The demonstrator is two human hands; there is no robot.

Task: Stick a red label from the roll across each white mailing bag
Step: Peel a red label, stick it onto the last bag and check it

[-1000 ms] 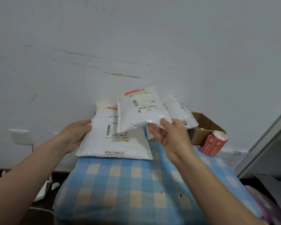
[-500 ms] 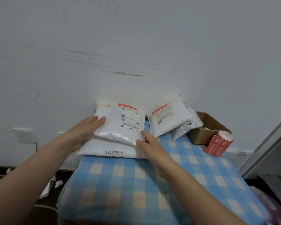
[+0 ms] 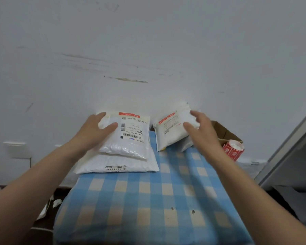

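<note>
Left hand (image 3: 97, 128) lies flat, fingers straight, on the top bag (image 3: 129, 138), stacked on a lower bag (image 3: 117, 165) at 11 o'clock. Right hand (image 3: 201, 131), blurred with fingers spread wide, is at a third bag (image 3: 171, 131) at 1 o'clock; whether it touches is unclear. The roll (image 3: 234, 150) is at 3 o'clock, beside a box (image 3: 223, 132) partly behind the hand. Checked cloth (image 3: 148, 200) stretches to 6 o'clock.

Blue-checked cloth surface (image 3: 148, 200) bears a large white mailing bag (image 3: 117, 165) and a tilted smaller bag (image 3: 172, 137)
</note>
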